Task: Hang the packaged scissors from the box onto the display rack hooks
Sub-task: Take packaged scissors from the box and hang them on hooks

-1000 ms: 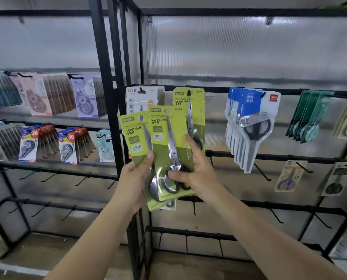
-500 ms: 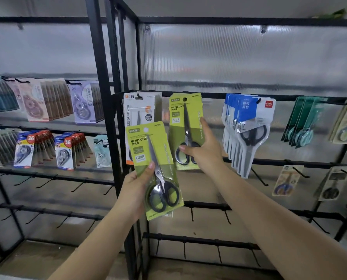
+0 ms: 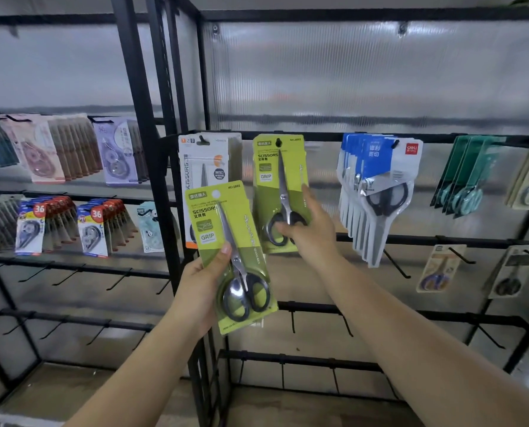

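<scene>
Right hand [image 3: 311, 232], fingers spread and mostly straight, resting against the lower half of a green scissors pack [image 3: 280, 192]; thumb at the black handles, index fingertip on the pack's right edge. Not clamped, more a steadying touch. Pack hanging with its punched hole on the top-rail hook [image 3: 278, 142]; whether fully seated over the hook's tip cannot be told.

Left hand [image 3: 203, 288], below and left of that hanging pack, gripping a second green pack [image 3: 231, 257], thumb across the card front, fingers curled behind. Tilted, round hole at top still free of any hook. More card edges showing beneath it, so possibly more than one pack held.

Left of the hanging pack: a white scissors pack [image 3: 209, 167], partly covered by the held one. Right of it: a bundle of blue-and-white packs [image 3: 377, 192]. Further right, teal packs [image 3: 469, 180]. Bare hooks on the lower rails [image 3: 395, 266]. No box in view.

Risks from here, as a judgement:
- Letting go too early with the hole only half over the hook: slip off, drop to the floor.
- Swing of the hanging pack on release, knocking the white neighbour.
- Small hole, narrow hook, tilted card: a missed thread with the next pack, bent cardboard.
- One-handed grip on a possible stack: slide-out of a lower pack.
- Forearm brushing the bare hook tips below.
</scene>
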The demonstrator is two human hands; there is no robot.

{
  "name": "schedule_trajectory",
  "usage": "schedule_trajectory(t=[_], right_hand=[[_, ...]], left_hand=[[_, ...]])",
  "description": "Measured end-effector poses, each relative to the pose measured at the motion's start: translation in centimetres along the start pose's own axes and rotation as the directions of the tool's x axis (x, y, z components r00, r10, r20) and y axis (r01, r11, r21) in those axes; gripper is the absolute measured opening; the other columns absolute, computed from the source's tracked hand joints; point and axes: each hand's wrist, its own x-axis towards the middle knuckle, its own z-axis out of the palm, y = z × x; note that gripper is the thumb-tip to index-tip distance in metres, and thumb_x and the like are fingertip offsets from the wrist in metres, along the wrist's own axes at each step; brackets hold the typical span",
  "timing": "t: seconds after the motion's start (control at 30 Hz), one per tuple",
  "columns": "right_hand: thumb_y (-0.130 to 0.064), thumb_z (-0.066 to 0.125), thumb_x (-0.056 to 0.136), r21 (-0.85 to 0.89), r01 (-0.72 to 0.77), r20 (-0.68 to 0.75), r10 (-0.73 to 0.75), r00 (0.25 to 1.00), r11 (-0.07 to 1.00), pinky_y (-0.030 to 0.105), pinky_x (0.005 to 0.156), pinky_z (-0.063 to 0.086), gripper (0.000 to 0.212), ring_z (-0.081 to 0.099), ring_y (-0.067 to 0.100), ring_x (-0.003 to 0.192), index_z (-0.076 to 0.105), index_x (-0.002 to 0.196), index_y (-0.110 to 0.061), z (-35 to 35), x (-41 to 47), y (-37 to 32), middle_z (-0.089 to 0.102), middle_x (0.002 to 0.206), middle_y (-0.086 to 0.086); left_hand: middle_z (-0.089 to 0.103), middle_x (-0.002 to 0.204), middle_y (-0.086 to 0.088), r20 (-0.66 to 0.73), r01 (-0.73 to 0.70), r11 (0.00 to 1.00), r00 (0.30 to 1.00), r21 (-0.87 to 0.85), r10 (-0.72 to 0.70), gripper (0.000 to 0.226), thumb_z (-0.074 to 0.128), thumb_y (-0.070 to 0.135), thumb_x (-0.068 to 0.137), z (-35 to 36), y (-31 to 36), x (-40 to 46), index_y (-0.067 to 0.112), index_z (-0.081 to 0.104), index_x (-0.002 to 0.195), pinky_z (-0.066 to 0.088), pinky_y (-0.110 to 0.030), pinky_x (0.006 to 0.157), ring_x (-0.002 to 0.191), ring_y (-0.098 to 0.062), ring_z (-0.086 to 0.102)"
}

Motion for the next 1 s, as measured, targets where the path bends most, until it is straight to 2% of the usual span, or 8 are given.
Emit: schedule_trajectory(t=[0.1, 0.23, 0.33, 0.47, 0.53, 0.67, 0.83, 1.0], right_hand=[[-0.009, 0.072, 0.078, -0.244, -0.057, -0.161, 0.018, 0.987, 0.968, 0.030, 0.099, 0.031, 0.058, 0.035, 0.023, 0.124, 0.052, 0.130, -0.025, 0.5, -0.9, 1.9, 0.039, 0.129, 0.003], [-0.023, 0.067, 0.085, -0.070, 0.115, -0.140, -0.124, 0.982, 0.991, 0.026, 0.099, 0.034, 0.026, 0.043, 0.011, 0.110, 0.058, 0.110, -0.024, 1.5, -2.8, 1.7, 0.046, 0.115, -0.005], [-0.040, 0.066, 0.083, 0.104, 0.025, 0.127, -0.038, 0.991, 0.994, 0.039, 0.094, 0.049, 0.057, 0.060, 0.015, 0.103, 0.043, 0.132, -0.023, 2.5, -3.2, 0.3, 0.061, 0.113, 0.003], [-0.010, 0.066, 0.086, 0.228, 0.072, -0.003, -0.073, 0.997, 0.971, 0.030, 0.080, 0.053, 0.060, 0.066, 0.017, 0.088, 0.036, 0.136, -0.024, 2.7, -1.9, -0.5, 0.068, 0.097, 0.007], [-0.003, 0.061, 0.088, 0.223, 0.143, -0.107, -0.122, 0.987, 0.964, 0.019, 0.070, 0.049, 0.059, 0.064, 0.011, 0.079, 0.037, 0.137, -0.025, 2.2, -1.0, -0.9, 0.068, 0.091, 0.005], [-0.003, 0.059, 0.089, 0.160, 0.219, -0.217, -0.182, 0.959, 0.962, 0.022, 0.068, 0.050, 0.057, 0.062, 0.013, 0.080, 0.039, 0.138, -0.024, 1.9, 0.8, -1.2, 0.065, 0.094, 0.006], [0.001, 0.055, 0.090, 0.124, 0.216, -0.241, -0.182, 0.953, 0.968, 0.032, 0.092, 0.052, 0.054, 0.060, 0.018, 0.109, 0.042, 0.138, -0.020, 1.9, 2.0, -0.6, 0.061, 0.124, 0.006], [0.003, 0.055, 0.089, 0.131, 0.221, -0.256, -0.182, 0.949, 0.966, 0.015, 0.094, 0.045, 0.052, 0.056, 0.015, 0.117, 0.045, 0.137, -0.015, 2.1, 2.9, -0.3, 0.058, 0.130, 0.003]], left_hand=[[0.075, 0.084, -0.007, -0.030, 0.000, 1.000, 1.000, 0.014, 0.000, 0.016, 0.053, 0.019, 0.093, -0.1, -0.1, 0.2, 0.011, 0.067, 0.090, 0.059, -0.032, 0.058, 0.073, -0.021, 0.072], [0.074, 0.093, -0.009, -0.051, -0.020, 1.000, 0.998, 0.011, 0.020, 0.013, 0.055, 0.018, 0.091, 0.1, 0.3, 1.1, 0.011, 0.067, 0.092, 0.058, -0.039, 0.069, 0.083, -0.025, 0.072], [0.074, 0.095, -0.009, -0.046, -0.035, 0.999, 0.998, 0.029, 0.036, 0.015, 0.058, 0.019, 0.090, 1.1, 0.7, 2.1, 0.008, 0.066, 0.097, 0.058, -0.037, 0.071, 0.085, -0.024, 0.072], [0.071, 0.087, -0.010, -0.120, -0.177, 0.969, 0.973, 0.170, 0.198, 0.012, 0.066, 0.023, 0.087, 3.0, 1.2, 4.5, 0.011, 0.066, 0.088, 0.055, -0.040, 0.076, 0.082, -0.025, 0.067], [0.067, 0.084, -0.005, -0.104, -0.277, 0.874, 0.933, 0.400, 0.343, 0.017, 0.065, 0.031, 0.088, 3.8, 1.5, 5.2, 0.014, 0.060, 0.088, 0.054, -0.043, 0.077, 0.080, -0.023, 0.063], [0.054, 0.079, 0.009, 0.061, -0.317, 0.442, 0.863, 0.839, 0.502, 0.032, 0.048, 0.045, 0.094, 4.8, 2.0, 5.8, 0.016, 0.043, 0.104, 0.037, -0.032, 0.061, 0.077, -0.018, 0.051], [0.054, 0.121, -0.014, 0.181, -0.292, 0.147, 0.842, 0.945, 0.508, 0.053, 0.045, 0.041, 0.095, 4.7, 1.4, 7.1, 0.008, 0.034, 0.135, 0.045, -0.044, 0.082, 0.109, -0.035, 0.050], [0.041, 0.134, -0.017, 0.285, -0.337, 0.009, 0.811, 0.941, 0.511, 0.049, 0.045, 0.025, 0.095, 4.9, 1.1, 7.1, 0.005, 0.036, 0.139, 0.037, -0.042, 0.090, 0.120, -0.034, 0.038]])
